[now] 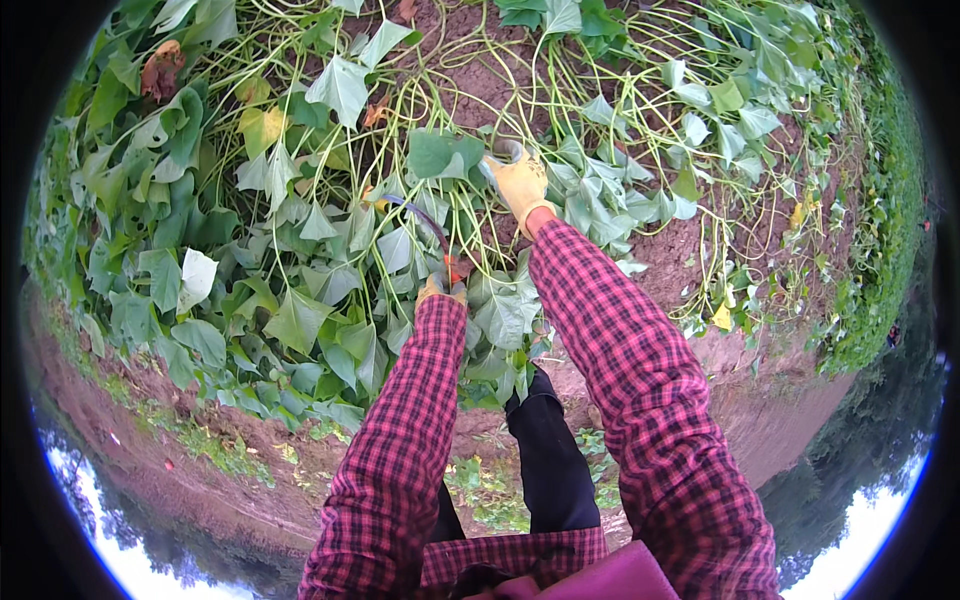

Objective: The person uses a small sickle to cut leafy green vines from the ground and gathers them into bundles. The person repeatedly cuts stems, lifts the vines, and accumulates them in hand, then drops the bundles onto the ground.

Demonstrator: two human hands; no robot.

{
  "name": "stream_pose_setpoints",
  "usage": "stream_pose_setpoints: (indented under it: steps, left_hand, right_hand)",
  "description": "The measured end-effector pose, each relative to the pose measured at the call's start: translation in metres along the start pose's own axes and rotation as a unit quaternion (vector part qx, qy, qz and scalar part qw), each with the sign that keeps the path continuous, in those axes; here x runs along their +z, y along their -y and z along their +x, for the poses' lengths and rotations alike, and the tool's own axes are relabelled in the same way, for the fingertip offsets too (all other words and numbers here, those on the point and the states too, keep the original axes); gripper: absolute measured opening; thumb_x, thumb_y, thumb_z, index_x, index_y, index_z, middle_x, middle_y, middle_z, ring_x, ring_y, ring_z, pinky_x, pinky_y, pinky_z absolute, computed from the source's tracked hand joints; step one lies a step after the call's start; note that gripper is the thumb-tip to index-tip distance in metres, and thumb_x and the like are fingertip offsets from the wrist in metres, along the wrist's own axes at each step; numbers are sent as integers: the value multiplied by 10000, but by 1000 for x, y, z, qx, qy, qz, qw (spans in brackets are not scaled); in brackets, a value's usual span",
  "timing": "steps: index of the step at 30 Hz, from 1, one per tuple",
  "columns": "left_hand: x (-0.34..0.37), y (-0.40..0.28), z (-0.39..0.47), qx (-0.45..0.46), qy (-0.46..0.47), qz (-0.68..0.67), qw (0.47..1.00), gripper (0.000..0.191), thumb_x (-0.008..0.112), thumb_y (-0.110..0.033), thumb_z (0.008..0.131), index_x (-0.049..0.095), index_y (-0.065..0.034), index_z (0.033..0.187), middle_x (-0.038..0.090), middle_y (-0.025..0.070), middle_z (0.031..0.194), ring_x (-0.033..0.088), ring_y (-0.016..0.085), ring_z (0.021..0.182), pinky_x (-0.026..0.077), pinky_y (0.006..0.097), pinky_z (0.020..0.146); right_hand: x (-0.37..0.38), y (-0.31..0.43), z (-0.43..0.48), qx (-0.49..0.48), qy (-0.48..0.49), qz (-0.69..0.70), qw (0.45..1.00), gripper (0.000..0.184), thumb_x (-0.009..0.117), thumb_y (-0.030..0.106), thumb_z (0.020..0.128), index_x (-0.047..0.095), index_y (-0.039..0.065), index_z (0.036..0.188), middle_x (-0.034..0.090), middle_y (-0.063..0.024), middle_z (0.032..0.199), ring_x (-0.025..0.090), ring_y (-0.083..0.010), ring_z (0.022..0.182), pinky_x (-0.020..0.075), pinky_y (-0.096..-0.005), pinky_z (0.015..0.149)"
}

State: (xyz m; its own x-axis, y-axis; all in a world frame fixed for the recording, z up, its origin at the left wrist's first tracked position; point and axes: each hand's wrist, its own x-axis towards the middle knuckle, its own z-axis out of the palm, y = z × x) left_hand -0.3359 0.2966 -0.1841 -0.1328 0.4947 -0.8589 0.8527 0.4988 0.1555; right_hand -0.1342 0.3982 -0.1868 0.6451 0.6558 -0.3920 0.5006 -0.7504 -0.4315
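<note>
My left hand (441, 286), in a pale yellow work glove, is closed on the orange handle of a sickle (430, 219). The thin, dark, curved blade reaches forward and left among the leaves, with its far end partly hidden. Ahead and to the right, my right hand (519, 180) wears the same kind of glove. Its fingers curl around green vine stems (517, 112) at the edge of the leafy heap, though foliage hides some of the grip. A broad green leaf (446, 155) stands just left of that glove.
Dense leafy vines (172, 225) cover the left side. Reddish soil (667, 255) shows on the right, with more trailing vines (720, 90) beyond. My dark-trousered leg (551, 457) stands close behind the foliage. A dirt strip (247, 517) runs behind me, and trees line the rim.
</note>
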Motion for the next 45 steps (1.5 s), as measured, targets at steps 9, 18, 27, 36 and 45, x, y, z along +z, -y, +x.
stream_pose_setpoints:
  steps: [9, 18, 27, 36, 45]
  left_hand:
    - [17, -33, -7, -84, 2, -10, 996, 784, 677, -486, 662, 390, -74, 1265, 457, 184, 1245, 477, 327, 1123, 421, 419, 924]
    - [17, -24, 17, -32, -83, -29, 996, 616, 678, -438, 679, 536, -18, 1107, 605, 201, 1035, 585, 311, 964, 461, 386, 834]
    - [7, 30, -6, 137, -66, -337, 929, 281, 602, -114, 799, 541, 16, 1040, 607, 57, 869, 571, 113, 816, 452, 259, 717]
    - [-47, 29, -65, 75, -33, -506, 859, 285, 629, -167, 779, 574, -5, 1006, 577, 13, 842, 518, 109, 746, 424, 251, 703]
    - [-66, 3, -166, 113, -250, -579, 768, 228, 641, -237, 805, 518, -48, 835, 578, 74, 740, 551, 157, 606, 481, 291, 548]
  right_hand:
    - [-9, -15, -15, -121, 51, -153, 980, 575, 559, 552, 751, 600, 52, 1033, 523, -189, 1116, 510, -363, 1024, 396, -452, 862]
    - [-6, -59, -2, -168, 46, -238, 955, 428, 503, 439, 820, 632, 45, 926, 617, -148, 956, 560, -301, 964, 442, -403, 799]
    - [-19, -59, -22, -167, -15, 69, 983, 658, 575, 430, 799, 383, 23, 1279, 429, -221, 1243, 396, -367, 1164, 308, -445, 973]
    - [3, -24, 4, 45, 105, -20, 993, 884, 577, 592, 718, 361, -67, 1266, 547, -265, 1125, 531, -339, 1071, 412, -378, 902]
    - [-68, -38, -16, -60, 143, -36, 987, 646, 614, 487, 721, 562, -79, 1029, 610, -239, 988, 585, -332, 953, 443, -375, 842]
